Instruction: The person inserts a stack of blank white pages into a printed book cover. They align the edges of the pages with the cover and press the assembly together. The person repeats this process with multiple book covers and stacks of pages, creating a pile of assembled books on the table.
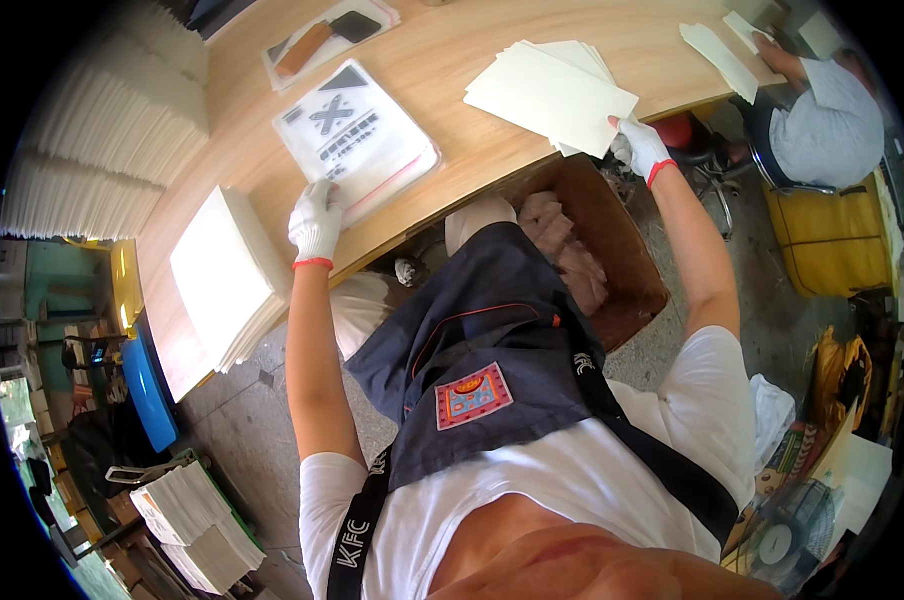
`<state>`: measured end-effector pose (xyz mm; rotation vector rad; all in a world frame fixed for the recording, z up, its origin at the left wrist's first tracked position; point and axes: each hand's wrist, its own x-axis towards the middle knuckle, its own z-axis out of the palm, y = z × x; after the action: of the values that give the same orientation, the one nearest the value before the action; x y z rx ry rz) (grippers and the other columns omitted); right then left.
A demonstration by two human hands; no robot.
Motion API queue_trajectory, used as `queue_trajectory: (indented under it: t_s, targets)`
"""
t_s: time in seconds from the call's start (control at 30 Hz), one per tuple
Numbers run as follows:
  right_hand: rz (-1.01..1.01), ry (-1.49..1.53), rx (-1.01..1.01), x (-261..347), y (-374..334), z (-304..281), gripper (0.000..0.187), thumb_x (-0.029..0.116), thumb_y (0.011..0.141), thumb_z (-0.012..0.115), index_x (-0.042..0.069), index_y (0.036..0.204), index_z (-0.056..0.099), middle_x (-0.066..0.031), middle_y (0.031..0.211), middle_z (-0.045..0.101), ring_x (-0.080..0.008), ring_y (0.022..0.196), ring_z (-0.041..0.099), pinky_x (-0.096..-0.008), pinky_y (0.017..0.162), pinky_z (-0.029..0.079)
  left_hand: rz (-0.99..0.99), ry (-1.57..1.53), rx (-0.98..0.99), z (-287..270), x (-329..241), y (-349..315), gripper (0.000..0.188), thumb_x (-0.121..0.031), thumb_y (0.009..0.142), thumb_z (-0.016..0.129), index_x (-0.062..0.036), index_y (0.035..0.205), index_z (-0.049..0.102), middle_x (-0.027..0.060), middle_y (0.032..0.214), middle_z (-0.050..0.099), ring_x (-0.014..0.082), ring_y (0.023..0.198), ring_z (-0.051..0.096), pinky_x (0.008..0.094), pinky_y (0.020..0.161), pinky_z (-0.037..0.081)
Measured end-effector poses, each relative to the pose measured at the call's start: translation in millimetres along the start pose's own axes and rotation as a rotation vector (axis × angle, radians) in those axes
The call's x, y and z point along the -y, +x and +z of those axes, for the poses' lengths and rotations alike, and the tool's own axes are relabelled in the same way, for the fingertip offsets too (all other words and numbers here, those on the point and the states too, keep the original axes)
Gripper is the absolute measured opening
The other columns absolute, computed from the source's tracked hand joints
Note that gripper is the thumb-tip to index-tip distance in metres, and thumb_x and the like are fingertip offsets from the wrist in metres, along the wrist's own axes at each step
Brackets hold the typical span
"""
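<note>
At right, right hand (pixel 644 148): fingers (pixel 623 152) grip cards (pixel 552 95); slackening could drop them.
Left hand (pixel 317 220): at plastic bags (pixel 362 140), finger closure unclear.

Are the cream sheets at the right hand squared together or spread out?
Spread out: the cream sheets lie fanned, several corners showing separately.

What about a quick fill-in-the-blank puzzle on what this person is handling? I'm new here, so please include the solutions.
The left hand and right hand are covered by gloves coloured ____.
The glove cuffs are edged in the colour ____.
The fanned pale sheets on the table are gripped by the person's ____ hand.
The open brown box stands ____ than the tabletop, not higher.

Missing words: white; red; right; lower.
</note>
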<state>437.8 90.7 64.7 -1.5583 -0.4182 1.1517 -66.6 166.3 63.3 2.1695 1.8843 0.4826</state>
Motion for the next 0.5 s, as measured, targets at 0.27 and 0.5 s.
queue_trajectory:
  t_s: [0.27, 0.5]
  targets:
    - [-0.029, -0.116, -0.005, 24, 2, 1, 0.012, 0.014, 0.082, 0.062, 0.003, 0.082, 0.058, -0.0008, 0.061, 0.047, -0.0047, 0.040, 0.036, -0.0190, 0.033, 0.026, 0.048, -0.002, -0.012, 4, 6, 3, 0.023, -0.010, 0.076, 0.051, -0.0160, 0.096, 0.061, 0.0086, 0.100, 0.062, 0.0311, 0.088, 0.060, 0.0397, 0.073, 0.048]
    - [-0.123, -0.148, 0.130, 18, 30, -9, 0.010, 0.014, 0.081, 0.063, 0.007, 0.080, 0.056, 0.0020, 0.059, 0.046, -0.0041, 0.041, 0.036, -0.0180, 0.034, 0.026, 0.048, -0.019, -0.005, 3, 10, 2, 0.022, -0.012, 0.077, 0.052, -0.0153, 0.096, 0.061, 0.0088, 0.099, 0.062, 0.0311, 0.089, 0.060, 0.0395, 0.074, 0.048]
